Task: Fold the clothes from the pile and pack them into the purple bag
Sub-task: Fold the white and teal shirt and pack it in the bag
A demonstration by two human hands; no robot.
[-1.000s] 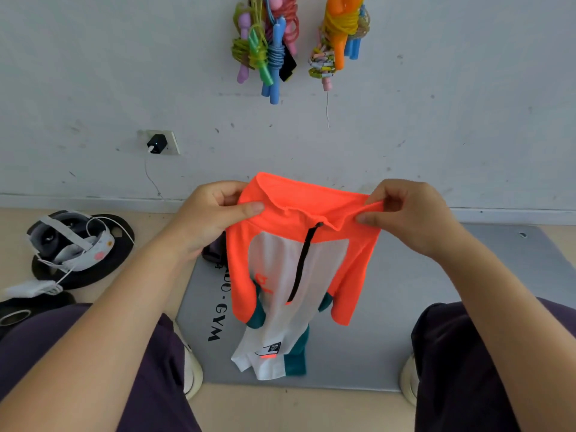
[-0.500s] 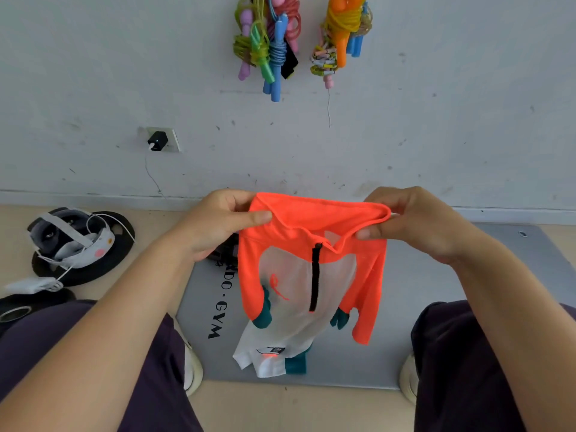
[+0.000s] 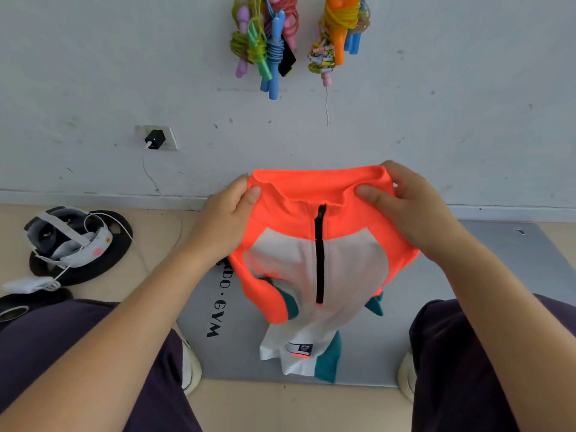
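I see the left hand (image 3: 226, 224) and right hand (image 3: 411, 213) now pinching the orange, white and teal zip-front top (image 3: 314, 260) wider and squarer above the grey gym mat (image 3: 467, 307), probably ready for laying flat.

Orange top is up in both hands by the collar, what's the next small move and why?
Probably lower the top flat onto the gray mat, zipper facing up. The left hand and right hand each pinch a shoulder, the body hangs free with its hem just over the mat, and the sleeves dangle unfolded. Laid flat, the sleeves can be folded in.
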